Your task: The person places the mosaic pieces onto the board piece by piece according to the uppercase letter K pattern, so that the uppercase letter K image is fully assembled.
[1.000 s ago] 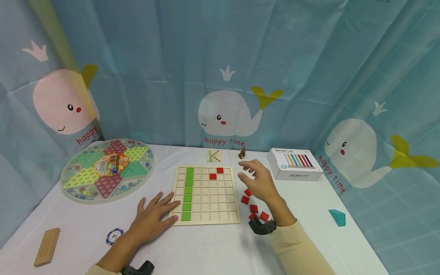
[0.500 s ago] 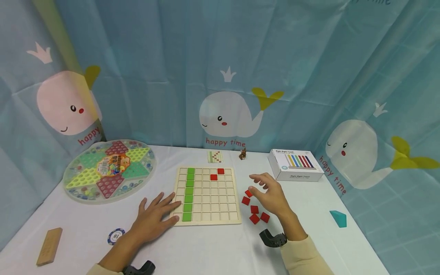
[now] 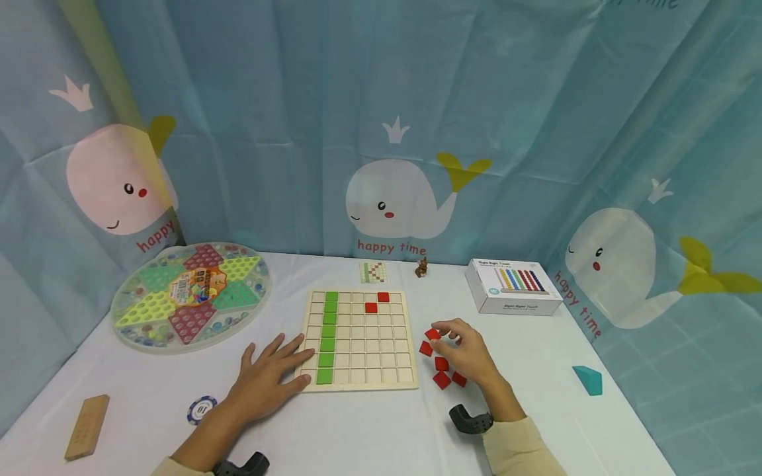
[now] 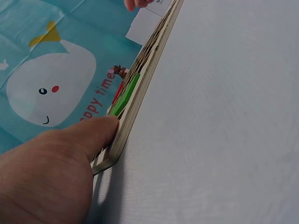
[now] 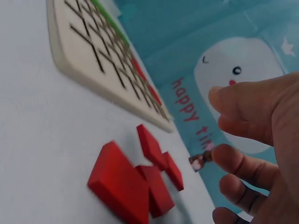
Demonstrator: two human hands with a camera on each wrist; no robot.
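My left hand (image 3: 268, 380) lies spread on the table, its fingertips and thumb resting on the left edge of a wooden grid board (image 3: 372, 344). In the left wrist view the thumb (image 4: 93, 133) presses the board's corner beside a green tile (image 4: 125, 95). A column of green tiles (image 3: 327, 330) and two red tiles (image 3: 372, 308) sit in the board's squares. Right of the board, my right hand (image 3: 467, 354) hovers low over several loose red tiles (image 3: 441, 364). Its thumb and index finger are parted near the farthest one, with nothing held in the right wrist view.
A pattern card (image 3: 373, 272) and a small brown figurine (image 3: 421, 268) are behind the board. A white box (image 3: 514, 291) stands back right, a round star-patterned marble board (image 3: 190, 297) back left. A poker chip (image 3: 202, 410), a wooden block (image 3: 86, 427) and a teal piece (image 3: 588, 380) lie around.
My right hand has drawn back from beside the board's far right corner and lowered over the loose red tiles. The left hand keeps its place on the board's edge.
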